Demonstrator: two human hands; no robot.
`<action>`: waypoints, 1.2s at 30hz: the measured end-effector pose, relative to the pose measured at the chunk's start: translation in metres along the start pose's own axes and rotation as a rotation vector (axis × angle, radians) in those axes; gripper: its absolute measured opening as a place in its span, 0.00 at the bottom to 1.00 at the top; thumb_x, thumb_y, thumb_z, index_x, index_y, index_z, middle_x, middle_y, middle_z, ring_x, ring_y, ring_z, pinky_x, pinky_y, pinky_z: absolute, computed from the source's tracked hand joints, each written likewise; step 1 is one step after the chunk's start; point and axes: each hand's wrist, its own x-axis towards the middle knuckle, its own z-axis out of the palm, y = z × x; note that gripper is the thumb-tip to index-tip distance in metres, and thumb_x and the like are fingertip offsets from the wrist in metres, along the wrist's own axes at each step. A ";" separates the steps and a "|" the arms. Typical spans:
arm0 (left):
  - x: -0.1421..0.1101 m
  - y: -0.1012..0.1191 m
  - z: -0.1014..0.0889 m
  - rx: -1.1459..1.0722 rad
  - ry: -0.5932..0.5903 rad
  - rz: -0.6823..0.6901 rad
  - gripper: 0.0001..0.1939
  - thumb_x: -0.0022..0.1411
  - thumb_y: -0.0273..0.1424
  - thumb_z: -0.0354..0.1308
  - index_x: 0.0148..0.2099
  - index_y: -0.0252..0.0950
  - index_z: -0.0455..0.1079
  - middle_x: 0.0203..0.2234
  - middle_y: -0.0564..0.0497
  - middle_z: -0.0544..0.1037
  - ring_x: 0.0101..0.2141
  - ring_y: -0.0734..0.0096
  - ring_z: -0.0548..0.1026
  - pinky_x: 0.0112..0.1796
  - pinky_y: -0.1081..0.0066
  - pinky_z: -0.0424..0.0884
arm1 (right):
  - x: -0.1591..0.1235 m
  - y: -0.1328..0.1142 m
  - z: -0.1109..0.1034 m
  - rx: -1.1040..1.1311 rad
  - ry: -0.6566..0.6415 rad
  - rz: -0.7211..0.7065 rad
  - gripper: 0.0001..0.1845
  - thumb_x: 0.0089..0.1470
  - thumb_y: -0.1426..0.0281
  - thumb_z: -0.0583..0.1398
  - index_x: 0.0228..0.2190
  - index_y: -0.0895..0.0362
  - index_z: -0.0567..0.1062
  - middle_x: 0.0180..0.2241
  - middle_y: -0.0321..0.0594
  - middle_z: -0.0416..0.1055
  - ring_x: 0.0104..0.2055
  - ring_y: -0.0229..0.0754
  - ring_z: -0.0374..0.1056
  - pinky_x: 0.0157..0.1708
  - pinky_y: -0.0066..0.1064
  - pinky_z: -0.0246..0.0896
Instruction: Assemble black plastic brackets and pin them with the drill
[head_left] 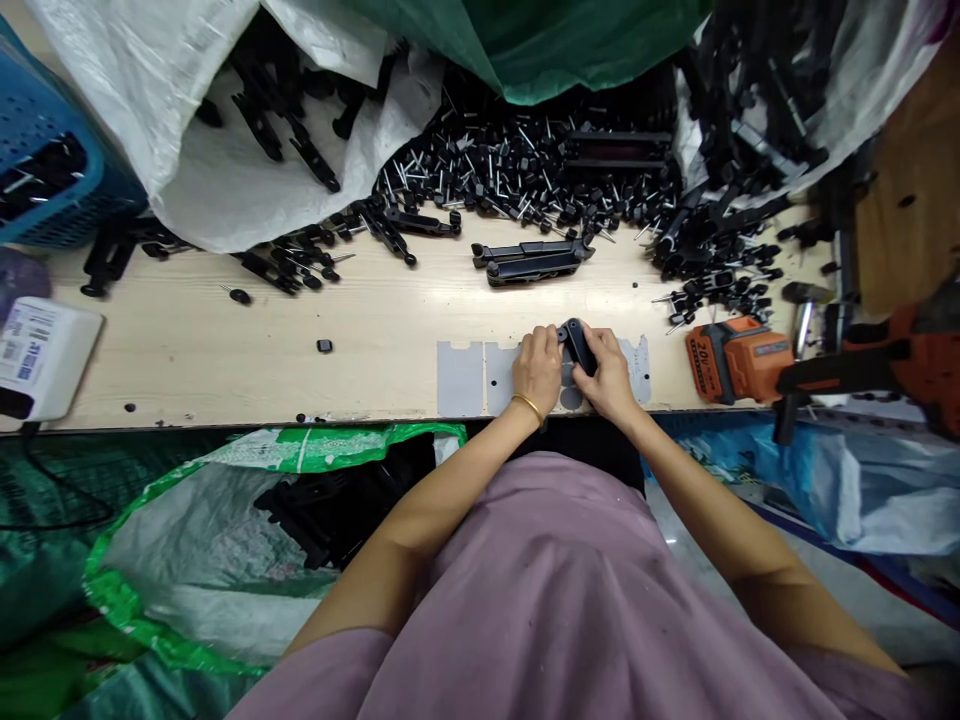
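Both hands meet at the front edge of the wooden bench, over a grey plate (pixel 461 378) fixed there. My right hand (pixel 609 375) is closed round a black plastic part (pixel 577 345) with a rounded, holed end. My left hand (pixel 538 368), with a gold bangle at its wrist, has its fingers curled against the left side of the same part. Beyond the hands lie long black folding bracket pieces (pixel 532 262), side by side. A small black knob (pixel 324 346) sits alone to the left.
Black-headed screws (pixel 495 160) form a heap at the back, between white sacks (pixel 247 190) of black parts. An orange battery drill (pixel 739 360) and a hammer (pixel 806 305) lie at right. At left are a white box (pixel 49 355) and a blue basket (pixel 97 190). A green-rimmed sack (pixel 172 480) stands below the edge.
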 end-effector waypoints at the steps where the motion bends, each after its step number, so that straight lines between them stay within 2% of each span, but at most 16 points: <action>1: -0.001 0.002 0.003 -0.004 0.027 -0.014 0.17 0.68 0.32 0.39 0.53 0.30 0.61 0.39 0.40 0.69 0.41 0.57 0.68 0.40 0.62 0.66 | 0.000 0.000 0.000 -0.001 0.003 0.002 0.35 0.45 0.73 0.54 0.58 0.55 0.60 0.43 0.45 0.62 0.48 0.49 0.62 0.50 0.42 0.61; 5: -0.003 0.006 0.008 0.004 0.068 -0.001 0.15 0.68 0.30 0.41 0.52 0.30 0.61 0.39 0.40 0.70 0.40 0.58 0.68 0.39 0.63 0.66 | 0.000 0.001 0.000 0.011 0.018 0.002 0.35 0.45 0.73 0.54 0.57 0.56 0.61 0.42 0.44 0.62 0.46 0.48 0.62 0.49 0.41 0.61; 12: 0.006 0.004 -0.003 0.095 -0.077 0.066 0.13 0.67 0.28 0.43 0.49 0.30 0.63 0.39 0.41 0.70 0.40 0.58 0.68 0.35 0.65 0.67 | 0.000 0.002 0.001 0.025 0.013 -0.019 0.37 0.43 0.74 0.55 0.58 0.58 0.61 0.42 0.44 0.61 0.47 0.48 0.61 0.50 0.40 0.60; 17: 0.020 -0.017 -0.015 0.064 -0.114 0.195 0.14 0.67 0.32 0.44 0.51 0.33 0.64 0.38 0.45 0.68 0.40 0.64 0.68 0.36 0.70 0.67 | -0.001 0.001 0.001 0.031 0.027 -0.011 0.37 0.43 0.74 0.55 0.58 0.56 0.61 0.41 0.43 0.60 0.46 0.48 0.61 0.49 0.40 0.60; 20: 0.033 -0.032 -0.020 0.053 -0.195 0.336 0.16 0.66 0.34 0.45 0.54 0.35 0.63 0.36 0.47 0.68 0.40 0.64 0.68 0.38 0.69 0.66 | -0.001 0.000 0.001 0.041 0.020 -0.014 0.37 0.44 0.75 0.55 0.58 0.55 0.60 0.41 0.43 0.60 0.46 0.48 0.60 0.49 0.41 0.60; 22: 0.036 -0.034 -0.018 0.029 -0.241 0.399 0.17 0.66 0.35 0.46 0.54 0.36 0.64 0.35 0.47 0.67 0.39 0.64 0.67 0.41 0.67 0.65 | -0.002 0.000 0.001 0.046 0.020 -0.017 0.38 0.45 0.75 0.55 0.59 0.53 0.58 0.41 0.43 0.60 0.47 0.49 0.60 0.48 0.41 0.61; 24: 0.032 -0.025 -0.011 -0.015 -0.183 0.320 0.17 0.66 0.33 0.46 0.54 0.35 0.64 0.34 0.47 0.67 0.38 0.64 0.66 0.41 0.66 0.66 | -0.002 0.000 0.002 0.045 0.020 -0.018 0.39 0.45 0.75 0.55 0.60 0.51 0.57 0.42 0.43 0.59 0.47 0.49 0.60 0.48 0.42 0.61; 26: 0.024 -0.014 -0.001 -0.059 -0.028 0.121 0.18 0.66 0.31 0.45 0.55 0.32 0.64 0.33 0.47 0.65 0.37 0.64 0.65 0.40 0.65 0.66 | -0.001 0.000 0.003 0.042 0.013 -0.024 0.39 0.46 0.76 0.55 0.60 0.51 0.56 0.42 0.43 0.59 0.46 0.49 0.59 0.48 0.42 0.61; 28: 0.020 -0.010 0.006 -0.104 0.072 0.016 0.18 0.65 0.29 0.45 0.55 0.30 0.64 0.32 0.47 0.65 0.36 0.65 0.65 0.39 0.65 0.66 | -0.001 0.001 0.003 0.052 0.001 -0.038 0.39 0.46 0.76 0.55 0.61 0.51 0.55 0.42 0.43 0.59 0.46 0.49 0.59 0.47 0.43 0.61; 29: 0.020 -0.011 0.007 -0.134 0.067 0.035 0.18 0.65 0.29 0.46 0.55 0.30 0.64 0.31 0.48 0.64 0.36 0.65 0.65 0.38 0.66 0.66 | 0.000 0.001 0.004 0.064 -0.001 -0.044 0.40 0.46 0.77 0.55 0.61 0.51 0.55 0.42 0.43 0.59 0.46 0.48 0.59 0.47 0.42 0.61; 33: 0.033 -0.029 -0.002 -0.254 -0.133 0.302 0.18 0.65 0.32 0.48 0.55 0.33 0.65 0.30 0.50 0.64 0.34 0.68 0.65 0.37 0.68 0.66 | 0.000 0.000 0.004 0.093 -0.001 -0.026 0.41 0.46 0.79 0.54 0.61 0.50 0.53 0.42 0.43 0.59 0.46 0.48 0.59 0.47 0.42 0.61; 34: 0.035 -0.031 -0.004 -0.263 -0.147 0.309 0.18 0.65 0.32 0.48 0.55 0.33 0.65 0.30 0.50 0.64 0.34 0.68 0.65 0.37 0.68 0.66 | 0.000 -0.001 0.004 0.092 -0.001 -0.020 0.41 0.46 0.79 0.54 0.61 0.50 0.53 0.42 0.43 0.59 0.46 0.48 0.59 0.47 0.42 0.61; 36: 0.035 -0.029 -0.005 -0.249 -0.093 0.215 0.18 0.65 0.31 0.48 0.55 0.33 0.65 0.30 0.50 0.64 0.34 0.67 0.65 0.37 0.68 0.66 | 0.001 -0.002 0.003 0.095 -0.010 -0.007 0.42 0.46 0.79 0.54 0.62 0.49 0.52 0.43 0.43 0.59 0.46 0.48 0.58 0.47 0.42 0.61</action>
